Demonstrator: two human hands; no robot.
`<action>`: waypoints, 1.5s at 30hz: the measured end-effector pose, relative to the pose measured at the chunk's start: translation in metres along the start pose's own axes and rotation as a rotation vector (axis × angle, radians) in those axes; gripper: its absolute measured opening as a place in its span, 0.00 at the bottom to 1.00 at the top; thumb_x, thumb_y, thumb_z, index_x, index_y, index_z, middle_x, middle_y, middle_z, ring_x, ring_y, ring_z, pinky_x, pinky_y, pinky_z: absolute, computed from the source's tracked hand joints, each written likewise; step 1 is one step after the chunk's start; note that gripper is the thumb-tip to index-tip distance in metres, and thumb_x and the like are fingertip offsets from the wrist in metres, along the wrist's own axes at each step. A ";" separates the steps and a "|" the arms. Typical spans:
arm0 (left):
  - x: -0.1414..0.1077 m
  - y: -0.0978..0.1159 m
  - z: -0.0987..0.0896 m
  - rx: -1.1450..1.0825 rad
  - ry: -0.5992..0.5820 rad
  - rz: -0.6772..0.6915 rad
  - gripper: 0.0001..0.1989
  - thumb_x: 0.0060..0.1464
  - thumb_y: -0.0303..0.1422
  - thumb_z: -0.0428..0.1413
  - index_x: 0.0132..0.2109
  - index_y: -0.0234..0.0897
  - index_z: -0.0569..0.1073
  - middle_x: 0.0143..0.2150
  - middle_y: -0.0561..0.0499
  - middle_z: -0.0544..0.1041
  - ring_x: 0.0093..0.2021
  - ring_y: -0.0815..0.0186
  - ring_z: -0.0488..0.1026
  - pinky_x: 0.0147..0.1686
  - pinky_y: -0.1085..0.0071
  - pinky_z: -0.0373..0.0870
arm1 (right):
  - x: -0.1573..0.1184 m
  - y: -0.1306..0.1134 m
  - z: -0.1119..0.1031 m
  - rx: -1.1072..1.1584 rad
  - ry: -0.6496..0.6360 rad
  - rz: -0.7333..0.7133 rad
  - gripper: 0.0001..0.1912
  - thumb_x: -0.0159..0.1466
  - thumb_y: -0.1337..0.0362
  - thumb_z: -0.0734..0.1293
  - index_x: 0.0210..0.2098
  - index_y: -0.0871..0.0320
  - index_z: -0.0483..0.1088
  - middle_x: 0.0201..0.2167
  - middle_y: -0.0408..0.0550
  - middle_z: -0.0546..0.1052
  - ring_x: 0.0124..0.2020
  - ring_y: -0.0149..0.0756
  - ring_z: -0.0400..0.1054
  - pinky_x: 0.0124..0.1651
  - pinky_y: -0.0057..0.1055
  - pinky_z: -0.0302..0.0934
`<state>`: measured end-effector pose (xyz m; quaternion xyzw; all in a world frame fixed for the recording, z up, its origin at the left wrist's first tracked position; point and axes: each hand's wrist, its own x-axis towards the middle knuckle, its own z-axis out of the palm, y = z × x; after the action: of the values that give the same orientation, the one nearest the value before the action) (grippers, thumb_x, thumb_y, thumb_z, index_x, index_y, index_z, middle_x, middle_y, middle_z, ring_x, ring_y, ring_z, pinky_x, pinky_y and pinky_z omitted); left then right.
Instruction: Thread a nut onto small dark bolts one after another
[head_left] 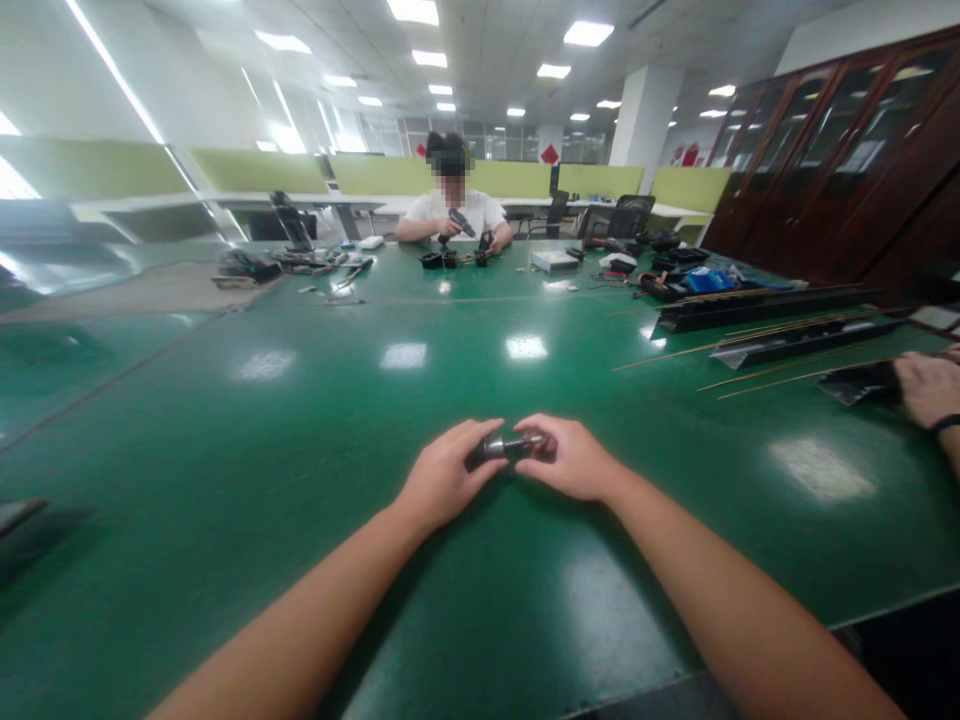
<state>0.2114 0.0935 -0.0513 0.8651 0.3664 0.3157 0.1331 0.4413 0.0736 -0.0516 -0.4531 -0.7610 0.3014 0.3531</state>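
Just above the green tabletop (465, 385), my two hands meet near the middle of the view. My left hand (442, 475) is closed around a dark cylindrical part (493, 447) with a bright silver band. The fingers and thumb of my right hand (571, 458) curl around a narrower shiny metal piece (531, 443) in line with it. The two pieces touch end to end; I cannot tell whether they are one body. My fingers hide both outer ends.
Across the table a person (420, 215) holds a power drill (461, 222) over small black parts (439, 261). Black metal channels (750, 310) and thin rods (667, 357) lie at right, near another person's hand (930, 385). Tools (315, 260) clutter the far left.
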 end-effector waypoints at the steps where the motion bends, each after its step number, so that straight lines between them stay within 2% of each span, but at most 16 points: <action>1: 0.000 0.001 -0.001 0.000 -0.001 0.003 0.18 0.60 0.38 0.57 0.56 0.43 0.70 0.49 0.49 0.75 0.49 0.62 0.72 0.51 0.65 0.70 | 0.000 -0.001 0.000 0.000 -0.006 -0.008 0.21 0.57 0.63 0.72 0.50 0.55 0.71 0.34 0.44 0.77 0.31 0.32 0.70 0.37 0.29 0.63; 5: 0.002 0.004 -0.003 -0.022 -0.032 0.033 0.13 0.60 0.38 0.56 0.51 0.41 0.73 0.46 0.47 0.76 0.47 0.62 0.73 0.48 0.65 0.72 | 0.000 -0.005 0.001 -0.007 -0.008 -0.046 0.17 0.58 0.65 0.71 0.47 0.55 0.73 0.37 0.44 0.78 0.33 0.32 0.71 0.38 0.29 0.63; 30: 0.002 0.005 -0.001 0.032 -0.044 0.048 0.15 0.60 0.40 0.57 0.53 0.44 0.74 0.47 0.48 0.75 0.45 0.63 0.74 0.45 0.68 0.72 | 0.003 -0.005 0.003 -0.089 0.032 -0.111 0.07 0.61 0.66 0.69 0.40 0.56 0.77 0.36 0.46 0.80 0.36 0.34 0.72 0.40 0.29 0.63; 45: 0.001 0.005 0.000 0.091 -0.044 0.024 0.15 0.60 0.41 0.57 0.52 0.46 0.75 0.47 0.49 0.76 0.45 0.63 0.74 0.44 0.68 0.72 | 0.005 -0.001 0.003 -0.094 0.009 -0.083 0.07 0.61 0.66 0.69 0.39 0.56 0.78 0.36 0.46 0.80 0.35 0.34 0.72 0.39 0.29 0.63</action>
<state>0.2151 0.0908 -0.0486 0.8813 0.3670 0.2813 0.0976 0.4368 0.0771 -0.0512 -0.4387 -0.7910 0.2482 0.3468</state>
